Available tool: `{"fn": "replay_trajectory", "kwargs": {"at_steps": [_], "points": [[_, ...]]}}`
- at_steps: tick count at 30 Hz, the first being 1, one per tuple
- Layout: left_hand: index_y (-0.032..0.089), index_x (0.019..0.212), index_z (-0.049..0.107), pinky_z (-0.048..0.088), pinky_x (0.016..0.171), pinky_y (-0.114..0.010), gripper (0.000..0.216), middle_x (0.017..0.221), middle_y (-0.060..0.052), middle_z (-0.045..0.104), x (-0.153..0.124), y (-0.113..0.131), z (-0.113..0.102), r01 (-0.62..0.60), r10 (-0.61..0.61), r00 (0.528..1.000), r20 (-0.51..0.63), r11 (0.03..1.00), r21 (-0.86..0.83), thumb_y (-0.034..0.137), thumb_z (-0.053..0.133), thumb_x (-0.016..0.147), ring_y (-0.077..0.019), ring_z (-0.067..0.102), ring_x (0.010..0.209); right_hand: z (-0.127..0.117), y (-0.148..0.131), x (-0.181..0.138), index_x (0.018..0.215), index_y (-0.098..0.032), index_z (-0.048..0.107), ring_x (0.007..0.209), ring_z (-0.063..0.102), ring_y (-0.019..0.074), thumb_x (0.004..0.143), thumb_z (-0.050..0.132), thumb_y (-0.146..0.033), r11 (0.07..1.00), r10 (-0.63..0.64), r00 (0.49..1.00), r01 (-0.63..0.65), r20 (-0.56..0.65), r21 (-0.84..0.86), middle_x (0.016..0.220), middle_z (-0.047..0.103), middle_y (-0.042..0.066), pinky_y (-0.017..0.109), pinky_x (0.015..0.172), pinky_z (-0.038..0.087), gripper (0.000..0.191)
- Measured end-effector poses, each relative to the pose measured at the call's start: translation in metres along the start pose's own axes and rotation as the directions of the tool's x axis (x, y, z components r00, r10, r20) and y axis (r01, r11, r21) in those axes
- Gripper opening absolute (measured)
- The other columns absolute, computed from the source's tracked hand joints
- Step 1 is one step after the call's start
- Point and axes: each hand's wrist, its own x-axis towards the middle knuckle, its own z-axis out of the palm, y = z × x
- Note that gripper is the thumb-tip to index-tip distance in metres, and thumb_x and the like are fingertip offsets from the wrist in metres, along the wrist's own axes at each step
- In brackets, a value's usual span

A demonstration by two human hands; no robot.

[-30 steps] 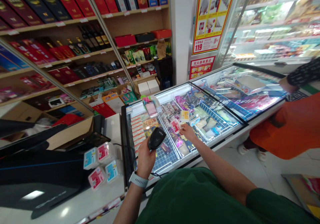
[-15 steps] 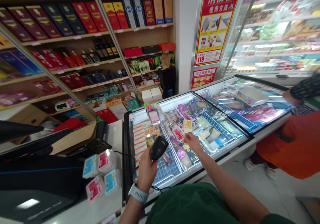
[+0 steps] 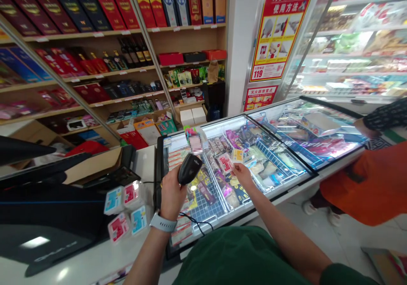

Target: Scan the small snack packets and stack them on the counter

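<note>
My left hand (image 3: 171, 191) is closed round a black handheld barcode scanner (image 3: 189, 169), its cable trailing down by my wrist. It hovers over the left part of the glass-topped freezer chest (image 3: 305, 175). My right hand (image 3: 241, 174) rests on the freezer glass and pinches a small red-and-white packet (image 3: 225, 163). A small yellow packet (image 3: 237, 155) and a pale blue one (image 3: 251, 163) lie beside its fingertips. The scanner's head is a short way left of the red-and-white packet.
Small plastic boxes (image 3: 122, 210) in blue and pink lie on the white counter by a black till screen (image 3: 47, 225). Shelves of boxed and bottled goods (image 3: 95, 43) line the back wall. A person in orange (image 3: 372, 187) stands at the freezer's right end.
My left hand has carried the scanner up and to the left. My right hand has stayed on the glass with the packet. The view has lifted slightly.
</note>
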Motion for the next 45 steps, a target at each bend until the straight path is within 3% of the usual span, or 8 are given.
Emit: {"fn": "replay_trajectory", "kwargs": {"at_steps": [10,13,16,21,37,45], "points": [[0.019,0.114,0.059,0.053,0.087,-0.040,0.050,0.103,-0.008,0.072,-0.038,0.005,0.035,0.117,-0.100,0.973,0.210,0.991,-0.070,0.003,0.057,0.067,-0.0274,0.068,0.097,-0.001,0.000,0.004,0.096,-0.022,0.066,0.070,0.070,0.0194,0.073,0.067,-0.039,1.000,0.007,1.000,-0.008,0.005,0.006,0.081,0.073,0.002,0.039,0.076,0.060,0.029],[0.018,0.118,0.060,0.052,0.092,-0.042,0.052,0.111,-0.010,0.072,-0.043,0.008,0.038,0.094,-0.069,0.974,0.215,0.989,-0.111,0.002,0.056,0.068,-0.0275,0.067,0.104,0.000,0.000,0.005,0.095,-0.021,0.066,0.070,0.071,0.0200,0.073,0.068,-0.040,1.000,0.008,1.000,-0.008,0.006,0.005,0.079,0.073,0.002,0.039,0.076,0.061,0.029],[0.016,0.110,0.064,0.052,0.090,-0.043,0.043,0.104,-0.011,0.073,-0.045,0.011,0.037,0.068,-0.046,0.972,0.232,0.994,-0.087,0.002,0.054,0.070,-0.0279,0.067,0.100,0.002,0.000,0.005,0.095,-0.021,0.066,0.070,0.071,0.0200,0.073,0.068,-0.041,1.000,-0.002,1.000,0.002,0.015,0.018,0.081,0.073,0.003,0.039,0.075,0.062,0.030],[0.016,0.110,0.065,0.052,0.092,-0.043,0.046,0.105,-0.010,0.073,-0.049,0.013,0.038,0.097,-0.079,0.969,0.235,0.993,-0.067,0.000,0.053,0.068,-0.0276,0.067,0.102,0.003,0.002,0.007,0.096,-0.020,0.065,0.071,0.072,0.0200,0.074,0.066,-0.041,1.000,-0.017,1.000,0.016,0.024,0.018,0.085,0.074,0.004,0.039,0.075,0.062,0.031],[0.018,0.112,0.065,0.055,0.092,-0.042,0.048,0.108,-0.008,0.074,-0.055,0.009,0.044,0.145,-0.088,0.965,0.248,0.965,-0.220,0.002,0.055,0.068,-0.0270,0.069,0.104,0.002,-0.007,0.005,0.100,-0.019,0.065,0.072,0.074,0.0198,0.078,0.064,-0.033,1.000,0.010,0.999,-0.010,0.036,0.006,0.089,0.075,0.005,0.038,0.077,0.063,0.027],[0.018,0.113,0.063,0.054,0.093,-0.043,0.047,0.108,-0.009,0.074,-0.056,0.003,0.041,0.141,-0.106,0.972,0.211,0.977,-0.160,0.003,0.056,0.069,-0.0275,0.068,0.103,0.002,-0.008,0.003,0.101,-0.020,0.065,0.073,0.074,0.0207,0.079,0.064,-0.039,0.999,-0.008,0.999,0.009,0.036,-0.031,0.089,0.075,0.005,0.039,0.077,0.063,0.029]]}}
